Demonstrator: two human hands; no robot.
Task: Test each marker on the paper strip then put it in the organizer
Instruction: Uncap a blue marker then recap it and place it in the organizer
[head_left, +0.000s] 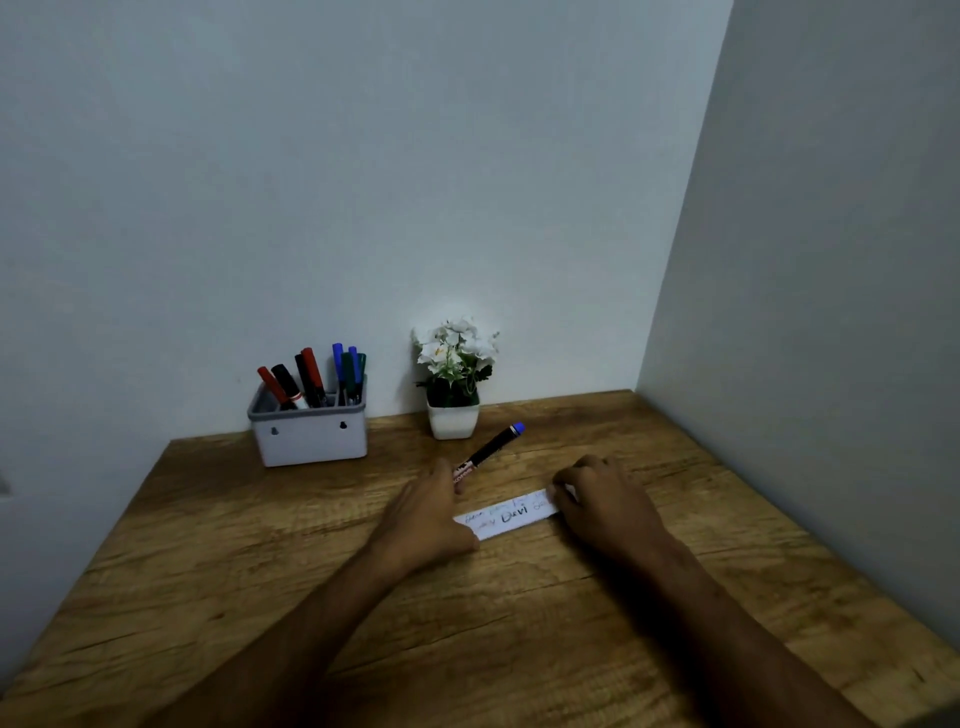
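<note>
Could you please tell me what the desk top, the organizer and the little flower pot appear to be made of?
Desk top: looks like wood or a wood-grain laminate, matte, with streaky brown grain and dark lines.
Organizer: probably plastic, smooth pale grey-white walls, a darker grey rim and two small keyhole slots.
Flower pot: smooth white, ceramic or plastic; I cannot tell which.
</note>
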